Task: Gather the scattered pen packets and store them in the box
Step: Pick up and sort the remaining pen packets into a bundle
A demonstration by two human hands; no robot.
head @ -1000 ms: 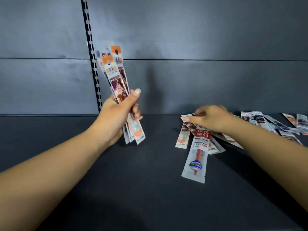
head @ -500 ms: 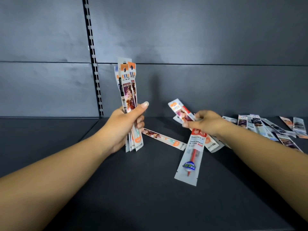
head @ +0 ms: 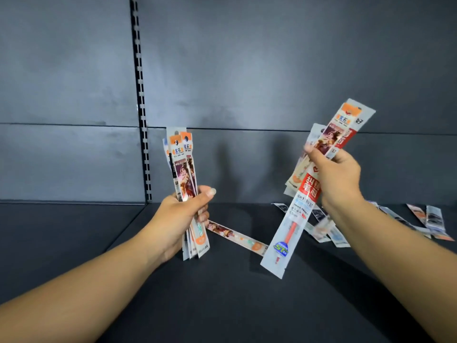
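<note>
Gathering step: left hand (head: 183, 216) clamps an upright stack (head: 184, 184); right hand (head: 333, 179), at 3 o'clock, grips fresh packets (head: 296, 216). Next, probably merge them; strays (head: 237, 236) remain on the shelf (head: 222, 305); no box visible.

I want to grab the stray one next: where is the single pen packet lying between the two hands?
The single packet lies flat on the dark shelf, slanting from just behind the left hand toward the red-pen packet.
</note>
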